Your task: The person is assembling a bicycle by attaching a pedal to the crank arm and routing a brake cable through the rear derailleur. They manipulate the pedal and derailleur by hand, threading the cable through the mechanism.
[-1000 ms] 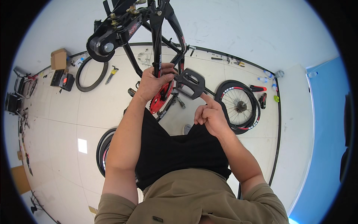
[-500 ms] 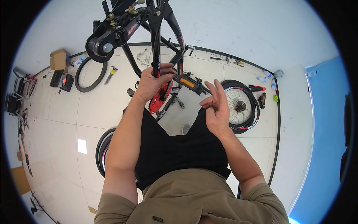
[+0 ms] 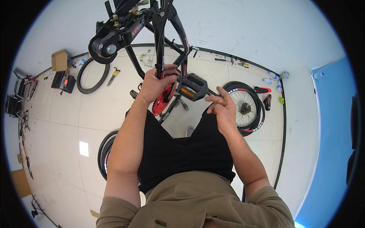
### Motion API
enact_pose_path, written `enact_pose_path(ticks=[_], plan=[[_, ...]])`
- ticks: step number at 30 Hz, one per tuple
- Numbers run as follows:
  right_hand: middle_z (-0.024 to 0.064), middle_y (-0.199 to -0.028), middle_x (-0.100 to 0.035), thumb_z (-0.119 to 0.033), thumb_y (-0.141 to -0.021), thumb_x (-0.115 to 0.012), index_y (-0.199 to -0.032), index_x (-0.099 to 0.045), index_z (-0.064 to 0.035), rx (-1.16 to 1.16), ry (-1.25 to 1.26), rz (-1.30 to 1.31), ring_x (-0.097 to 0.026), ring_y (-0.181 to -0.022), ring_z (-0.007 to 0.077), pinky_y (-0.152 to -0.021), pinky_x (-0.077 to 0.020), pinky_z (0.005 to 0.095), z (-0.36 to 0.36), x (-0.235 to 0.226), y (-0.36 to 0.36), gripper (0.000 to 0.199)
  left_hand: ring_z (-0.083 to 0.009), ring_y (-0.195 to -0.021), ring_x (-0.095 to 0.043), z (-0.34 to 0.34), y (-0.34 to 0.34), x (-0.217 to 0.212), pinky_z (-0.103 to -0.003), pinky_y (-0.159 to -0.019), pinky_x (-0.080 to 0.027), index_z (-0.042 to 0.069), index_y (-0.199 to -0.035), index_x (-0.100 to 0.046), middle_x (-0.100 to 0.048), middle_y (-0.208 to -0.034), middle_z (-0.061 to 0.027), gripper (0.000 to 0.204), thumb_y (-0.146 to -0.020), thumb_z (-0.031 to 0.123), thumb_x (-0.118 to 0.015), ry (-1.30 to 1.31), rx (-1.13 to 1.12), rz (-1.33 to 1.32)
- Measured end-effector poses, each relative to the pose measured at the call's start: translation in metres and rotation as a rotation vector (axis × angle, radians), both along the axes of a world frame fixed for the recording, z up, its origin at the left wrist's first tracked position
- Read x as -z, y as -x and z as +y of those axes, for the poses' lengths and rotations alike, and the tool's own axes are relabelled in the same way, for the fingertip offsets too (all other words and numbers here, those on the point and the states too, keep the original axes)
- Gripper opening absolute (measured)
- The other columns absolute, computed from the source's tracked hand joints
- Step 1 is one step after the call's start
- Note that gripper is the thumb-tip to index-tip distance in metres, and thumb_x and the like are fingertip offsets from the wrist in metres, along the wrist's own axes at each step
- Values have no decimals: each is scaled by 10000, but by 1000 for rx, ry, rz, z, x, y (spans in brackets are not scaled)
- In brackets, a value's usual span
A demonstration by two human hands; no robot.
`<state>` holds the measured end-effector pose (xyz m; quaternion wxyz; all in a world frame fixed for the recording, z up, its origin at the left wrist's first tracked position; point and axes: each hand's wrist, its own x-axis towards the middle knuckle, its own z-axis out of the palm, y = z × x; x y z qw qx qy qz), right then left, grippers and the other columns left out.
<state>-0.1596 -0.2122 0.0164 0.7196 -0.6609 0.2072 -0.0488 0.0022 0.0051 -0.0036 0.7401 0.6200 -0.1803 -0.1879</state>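
My left hand (image 3: 154,88) is closed round the end of a bicycle's crank arm, its thumb beside the pedal's inner end; the fingers hide most of the arm. A black pedal (image 3: 194,84) with an orange reflector sticks out to the right of that thumb. Just right of the pedal, my right hand (image 3: 222,111) holds nothing, its fingers apart and partly bent. Below my left hand shows the red chainring (image 3: 162,103). The black bicycle frame (image 3: 159,41) rises upright in front of me, held up at the clamp end of a stand (image 3: 110,48).
Wheels (image 3: 247,108) lie on the right, another wheel (image 3: 102,154) beside my left leg. A loose tyre (image 3: 93,89), a yellow-handled tool (image 3: 113,76) and an open toolbox (image 3: 64,81) are at the far left. Bottles (image 3: 268,80) and tools (image 3: 228,60) line the far wall.
The pedal has turned, from edge-on to showing its open cage, with the reflector now lower. My right hand has moved slightly down and right. My left hand stays in place.
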Motion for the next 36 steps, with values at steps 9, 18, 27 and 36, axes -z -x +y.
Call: enact_pose_path(ticks=[9,18,27,36], plan=[[179,-1281,-612,165,-749,-384,-1594,-202,-58,-211,389,-357,-628,-830,140,-783,-508,270,11,5,4,893,-167,-1009,-685,0,0,-2,-287,-927,-560,-59,-1289,-600,-724,-1090,-118,390,-909,-21,-684,10,8,26],[161,-860,-700,112,-760,-401,-1514,-312,68,-84,-88,-48,-580,-623,130,-654,-500,263,3,8,3,761,-171,-1008,-685,-1,-1,2,-290,-924,-565,-68,-1295,-592,-721,-1092,-126,399,-912,-10,-688,-14,2,-17],[242,-1472,-491,164,-779,-401,-1561,-262,-30,-136,414,-405,-631,-863,125,-766,-523,264,12,7,7,817,-176,-1005,-691,-1,0,-1,-290,-928,-565,-68,-1300,-590,-722,-1090,-128,401,-913,-19,-680,1,7,5],[193,-1036,-713,117,-775,-404,-1571,-203,25,-244,-19,-44,-615,-675,139,-651,-498,262,0,-4,3,826,-172,-1021,-681,0,2,-3,-289,-945,-546,-66,-1302,-587,-719,-1101,-120,409,-910,-13,-692,-45,-4,1]])
